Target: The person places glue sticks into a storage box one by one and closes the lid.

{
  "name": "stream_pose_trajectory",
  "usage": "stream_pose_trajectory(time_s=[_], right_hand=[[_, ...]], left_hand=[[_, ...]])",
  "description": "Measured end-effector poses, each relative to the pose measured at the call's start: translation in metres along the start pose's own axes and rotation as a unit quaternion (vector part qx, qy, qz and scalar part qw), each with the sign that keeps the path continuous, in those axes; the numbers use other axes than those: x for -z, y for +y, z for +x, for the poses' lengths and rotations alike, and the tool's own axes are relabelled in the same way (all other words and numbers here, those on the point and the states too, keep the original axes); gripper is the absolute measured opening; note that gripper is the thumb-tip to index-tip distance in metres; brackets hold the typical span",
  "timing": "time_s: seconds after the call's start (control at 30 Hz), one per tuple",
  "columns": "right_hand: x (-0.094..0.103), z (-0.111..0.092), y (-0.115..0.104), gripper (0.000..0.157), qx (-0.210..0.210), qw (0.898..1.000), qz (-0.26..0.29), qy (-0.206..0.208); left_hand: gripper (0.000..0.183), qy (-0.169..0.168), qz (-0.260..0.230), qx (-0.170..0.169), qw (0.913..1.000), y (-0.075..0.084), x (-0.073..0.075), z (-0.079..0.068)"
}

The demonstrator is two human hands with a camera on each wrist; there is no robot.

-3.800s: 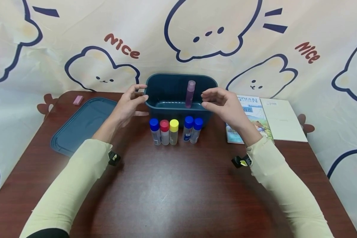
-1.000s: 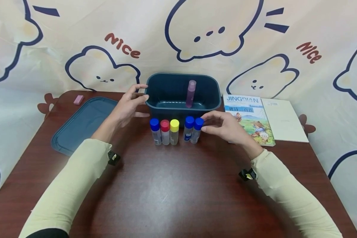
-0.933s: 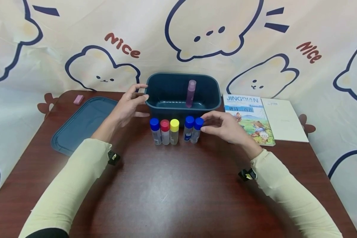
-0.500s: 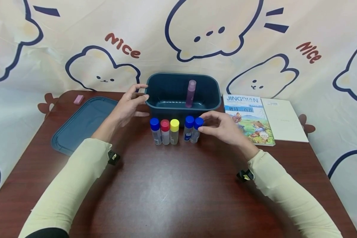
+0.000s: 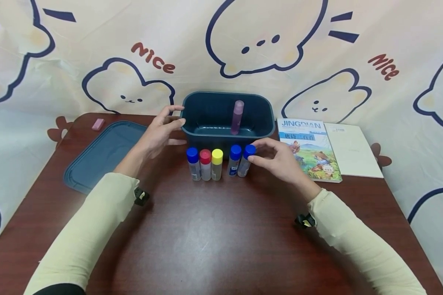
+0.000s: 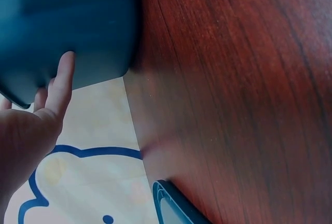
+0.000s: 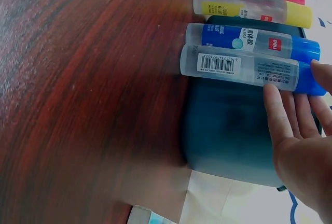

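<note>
My right hand pinches the blue cap of the rightmost liquid glue bottle, thumb on one side and fingers on the other. That bottle leans slightly right, beside another blue-capped glue bottle. A little to the left stand a yellow-capped bottle, a red-capped bottle and a blue-capped bottle. Behind the row is a dark teal bin with a purple tube upright inside. My left hand rests its extended fingers against the bin's left end.
A teal lid lies on the brown table at the left, with a small pink block beyond it. Two books lie at the right, an illustrated book and a pale cover. A printed cloth hangs behind.
My right hand came down from the bin's right end to the rightmost glue bottle and took its cap. That bottle has shifted slightly right. My left hand stays at the bin.
</note>
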State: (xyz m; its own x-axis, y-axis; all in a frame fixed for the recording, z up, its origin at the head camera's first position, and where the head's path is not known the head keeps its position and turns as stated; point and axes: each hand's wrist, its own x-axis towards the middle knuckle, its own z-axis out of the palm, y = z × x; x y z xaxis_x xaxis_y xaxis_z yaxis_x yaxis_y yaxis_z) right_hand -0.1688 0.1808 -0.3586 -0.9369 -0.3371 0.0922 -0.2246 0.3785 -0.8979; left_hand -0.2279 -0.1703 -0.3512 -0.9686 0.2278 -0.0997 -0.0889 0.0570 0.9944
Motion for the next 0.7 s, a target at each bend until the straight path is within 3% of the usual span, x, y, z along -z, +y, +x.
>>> stream_pose_trajectory(time_s=[0.7], right_hand=[[0.0099,-0.0031,-0.0092,0.033,0.023,0.999,-0.001,0.035]], left_hand=[[0.052,-0.003,-0.005,0.003,1.0,0.0013,-0.0005,-0.0005]])
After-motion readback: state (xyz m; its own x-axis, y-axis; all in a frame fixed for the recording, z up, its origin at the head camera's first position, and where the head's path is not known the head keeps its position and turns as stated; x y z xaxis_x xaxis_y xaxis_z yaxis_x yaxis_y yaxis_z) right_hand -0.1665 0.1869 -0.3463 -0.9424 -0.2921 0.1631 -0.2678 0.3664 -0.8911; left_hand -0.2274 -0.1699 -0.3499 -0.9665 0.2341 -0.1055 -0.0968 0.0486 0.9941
